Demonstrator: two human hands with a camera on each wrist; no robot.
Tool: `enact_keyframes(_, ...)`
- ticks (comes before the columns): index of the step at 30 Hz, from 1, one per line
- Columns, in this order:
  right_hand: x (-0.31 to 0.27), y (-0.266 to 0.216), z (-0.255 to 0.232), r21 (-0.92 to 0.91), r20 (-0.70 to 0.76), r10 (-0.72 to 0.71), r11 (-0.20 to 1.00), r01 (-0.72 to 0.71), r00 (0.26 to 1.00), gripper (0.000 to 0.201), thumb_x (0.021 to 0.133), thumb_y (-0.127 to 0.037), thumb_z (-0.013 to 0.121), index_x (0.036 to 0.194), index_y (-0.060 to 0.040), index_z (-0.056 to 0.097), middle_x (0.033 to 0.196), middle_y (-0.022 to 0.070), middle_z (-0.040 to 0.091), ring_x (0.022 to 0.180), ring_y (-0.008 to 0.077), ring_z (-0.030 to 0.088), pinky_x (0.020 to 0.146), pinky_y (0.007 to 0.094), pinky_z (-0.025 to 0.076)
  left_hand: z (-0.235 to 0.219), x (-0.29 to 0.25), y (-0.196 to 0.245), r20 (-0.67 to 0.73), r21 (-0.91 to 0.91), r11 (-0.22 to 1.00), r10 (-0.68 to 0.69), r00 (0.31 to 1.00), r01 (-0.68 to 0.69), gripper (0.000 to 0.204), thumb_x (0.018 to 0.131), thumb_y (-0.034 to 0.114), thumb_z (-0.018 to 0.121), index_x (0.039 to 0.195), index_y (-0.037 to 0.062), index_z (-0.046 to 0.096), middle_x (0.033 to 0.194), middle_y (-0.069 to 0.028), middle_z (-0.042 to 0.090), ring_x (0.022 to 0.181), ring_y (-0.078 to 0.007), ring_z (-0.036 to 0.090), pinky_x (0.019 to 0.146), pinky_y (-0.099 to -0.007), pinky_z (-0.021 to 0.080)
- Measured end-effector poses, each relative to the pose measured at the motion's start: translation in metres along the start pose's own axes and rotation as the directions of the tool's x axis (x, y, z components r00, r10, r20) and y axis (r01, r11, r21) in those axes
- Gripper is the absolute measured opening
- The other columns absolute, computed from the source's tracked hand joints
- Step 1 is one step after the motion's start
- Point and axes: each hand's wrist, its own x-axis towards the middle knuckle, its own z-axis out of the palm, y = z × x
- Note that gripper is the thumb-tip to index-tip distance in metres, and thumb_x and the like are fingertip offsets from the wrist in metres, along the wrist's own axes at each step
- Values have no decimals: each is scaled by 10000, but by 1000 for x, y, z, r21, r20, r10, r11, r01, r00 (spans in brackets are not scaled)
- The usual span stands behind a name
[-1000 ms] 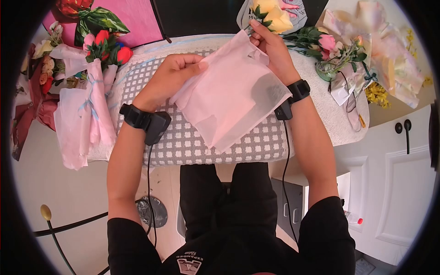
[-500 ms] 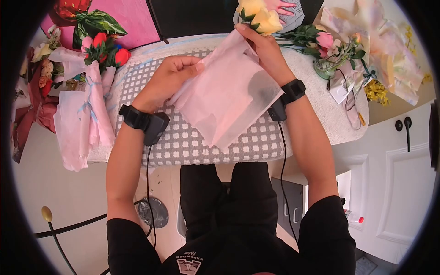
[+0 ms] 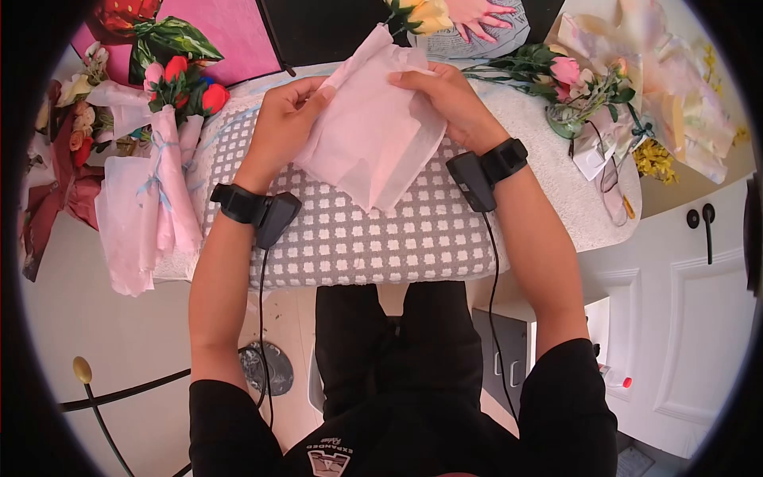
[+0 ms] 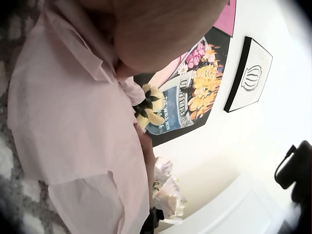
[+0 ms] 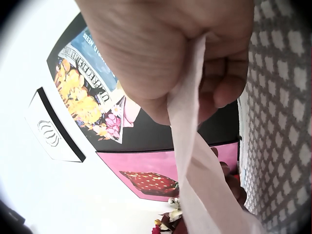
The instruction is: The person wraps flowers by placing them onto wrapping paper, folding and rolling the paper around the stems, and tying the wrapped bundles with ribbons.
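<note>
A sheet of pale pink wrapping paper [image 3: 373, 131] is folded around a stem, and yellow roses [image 3: 429, 16] stick out past its far end. My left hand [image 3: 288, 123] pinches the paper's left edge between thumb and fingers. On the opposite side, my right hand [image 3: 457, 99] grips the right edge with the thumb lying on top. The right wrist view shows a paper fold [image 5: 187, 122] caught between that thumb and the curled fingers. In the left wrist view the rose heads [image 4: 151, 105] appear beyond the paper; the stem inside is hidden.
A grey-and-white checked cushion [image 3: 334, 246] lies under the paper. Wrapped pink bouquets [image 3: 163, 183] with red flowers stand at the left. Loose flowers [image 3: 564, 71], glasses [image 3: 608, 179] and more wrapped flowers [image 3: 675, 103] are at the right. Pictures, one pink [image 3: 226, 40], stand behind.
My right hand has left the roses' stem and come down to the paper's right edge. The paper and roses have shifted away from my body, and my left hand has moved up with them.
</note>
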Motion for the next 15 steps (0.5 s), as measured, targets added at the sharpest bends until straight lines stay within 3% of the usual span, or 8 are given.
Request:
enact_keyframes(7,-2,-4,12,20,9,-120,993,120,993,311,893,-229,665,1077,21,653,972,86,701,817,149,686,744,279,553,3,0,-7,-42,-8,998,57,998,-57,285,969,155,617,1166,-44,666,930,-60,712,781,-51,619,686,-206,506)
enact_keyframes(9,-7,-11,21,494,-67,-141,855,156,988,371,954,-297,580,1165,5,624,962,81,701,796,146,670,730,272,538,1,-1,-5,-26,-52,998,27,999,-28,292,975,158,608,1185,-37,659,953,-67,713,783,-55,626,688,-205,511)
enact_keyframes(10,-7,-9,17,496,-66,-138,855,153,988,371,954,-297,580,1165,5,624,962,81,701,796,146,670,730,272,538,1,-2,-2,-6,-96,995,0,1000,0,299,980,162,600,1204,-30,652,975,-74,714,784,-59,633,690,-204,516)
enact_keyframes(11,-5,-8,10,555,33,-120,828,81,992,395,976,-326,542,1200,-8,610,958,85,702,772,137,657,712,267,531,2,-4,2,-6,-96,995,0,1000,-1,299,980,162,600,1204,-30,652,975,-74,714,784,-59,633,690,-204,516)
enact_keyframes(12,-2,-6,4,604,133,-110,797,7,985,419,998,-355,504,1234,-22,596,954,88,702,747,128,644,694,263,525,3,-6,8,3,-235,970,-68,998,67,304,987,164,588,1218,-26,644,993,-72,713,784,-63,641,691,-206,524)
enact_keyframes(13,1,-2,0,602,132,-115,798,12,985,419,998,-355,504,1234,-22,596,954,88,702,747,128,644,694,263,525,5,-6,11,24,-369,920,-133,991,132,309,994,166,576,1232,-22,635,1012,-71,713,785,-68,650,692,-208,532)
enact_keyframes(14,5,5,-3,423,139,-82,906,15,987,435,996,-374,513,1235,-20,595,959,96,702,715,117,631,671,261,518,-1,-4,9,26,-369,920,-128,991,129,309,994,166,576,1232,-22,635,1012,-71,713,785,-68,650,692,-208,532)
enact_keyframes(15,5,6,0,228,137,-44,974,12,990,452,995,-393,521,1236,-18,595,964,103,702,683,106,617,649,260,511,-10,-4,8,175,-417,892,-109,978,174,312,996,161,568,1241,-22,628,1028,-69,711,798,-73,658,707,-212,538)
